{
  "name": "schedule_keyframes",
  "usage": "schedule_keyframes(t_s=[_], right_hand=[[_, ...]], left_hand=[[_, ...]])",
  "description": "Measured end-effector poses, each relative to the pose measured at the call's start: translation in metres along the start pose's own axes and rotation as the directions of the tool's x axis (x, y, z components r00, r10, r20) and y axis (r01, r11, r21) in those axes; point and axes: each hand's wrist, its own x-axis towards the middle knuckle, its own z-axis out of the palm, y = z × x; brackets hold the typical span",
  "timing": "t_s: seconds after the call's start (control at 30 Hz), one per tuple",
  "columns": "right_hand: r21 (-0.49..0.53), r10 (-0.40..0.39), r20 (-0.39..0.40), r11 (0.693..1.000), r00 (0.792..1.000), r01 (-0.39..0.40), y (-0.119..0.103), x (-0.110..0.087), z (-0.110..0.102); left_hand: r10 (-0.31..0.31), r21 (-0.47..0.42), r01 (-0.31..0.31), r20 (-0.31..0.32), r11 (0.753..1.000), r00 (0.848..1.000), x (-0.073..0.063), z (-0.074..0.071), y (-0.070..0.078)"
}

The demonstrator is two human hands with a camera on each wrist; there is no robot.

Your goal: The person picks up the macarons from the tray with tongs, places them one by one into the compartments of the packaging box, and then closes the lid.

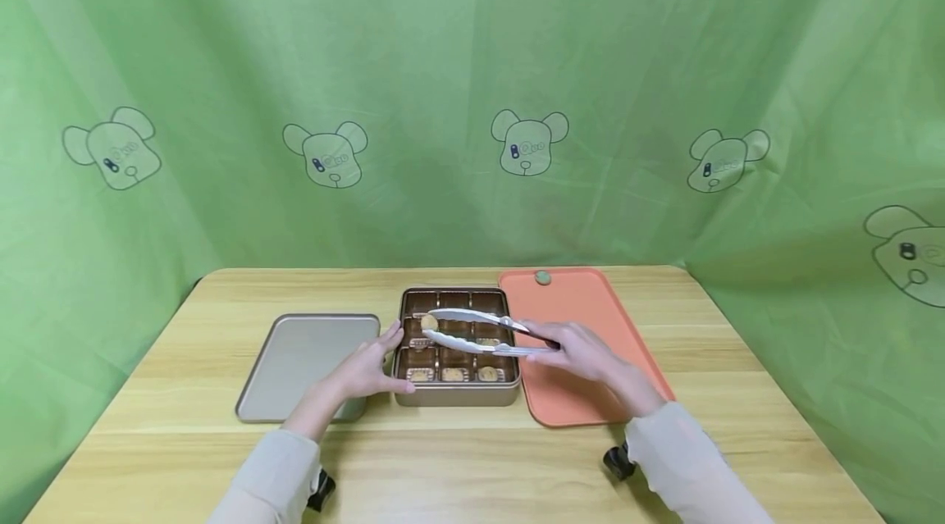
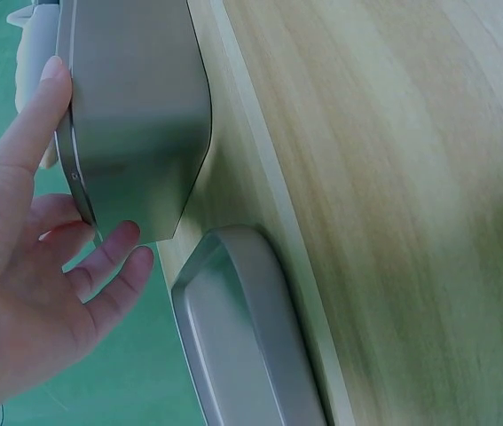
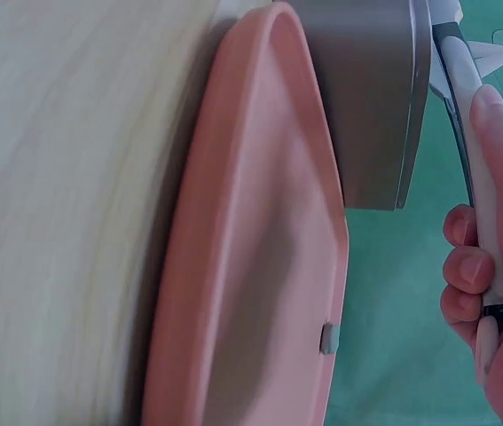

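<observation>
My right hand (image 1: pixel 579 350) grips metal tongs (image 1: pixel 461 341) with dark and white handles; in the right wrist view its fingers (image 3: pixel 468 266) curl round the handle. Between the tong tips sits a round tan cookie (image 1: pixel 429 323), above the left side of a divided metal tin (image 1: pixel 458 395). Cookies lie in the tin's front row, among them one at front right (image 1: pixel 488 374), and another shows in the middle row under the tongs. My left hand (image 1: pixel 367 366) rests against the tin's front left corner, thumb (image 2: pixel 45 111) along the front rim, other fingers loosely bent by the side.
Left of the tin lies a grey metal lid (image 1: pixel 303 368). An orange tray (image 1: pixel 583 303) lies to the right, with a round green piece (image 1: pixel 542 278) near its back edge. The wooden table (image 1: pixel 458 467) meets a green curtain (image 1: pixel 428 212) behind.
</observation>
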Motion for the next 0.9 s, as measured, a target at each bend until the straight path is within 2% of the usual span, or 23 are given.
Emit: schedule_keyframes(t_s=[0.23, 0.53, 0.73, 0.9], right_hand=[[-0.004, 0.001, 0.017, 1.000, 1.000, -0.001, -0.002, 0.004, 0.002], [0.065, 0.006, -0.032, 0.998, 0.999, -0.004, 0.006, -0.005, -0.004], [0.096, 0.132, -0.073, 0.987, 0.988, -0.125, 0.019, -0.018, -0.014], [0.050, 0.221, -0.175, 0.975, 0.959, -0.215, 0.034, -0.030, -0.014]], left_hand=[[0.004, -0.003, -0.004, 0.001, 1.000, 1.000, 0.000, 0.001, 0.000], [0.002, -0.012, -0.002, 0.001, 1.000, 1.000, 0.000, 0.000, -0.001], [-0.001, -0.002, 0.001, 0.005, 1.000, 1.000, 0.000, 0.001, -0.002], [0.006, 0.006, -0.006, 0.004, 1.000, 1.000, 0.000, 0.002, -0.002]])
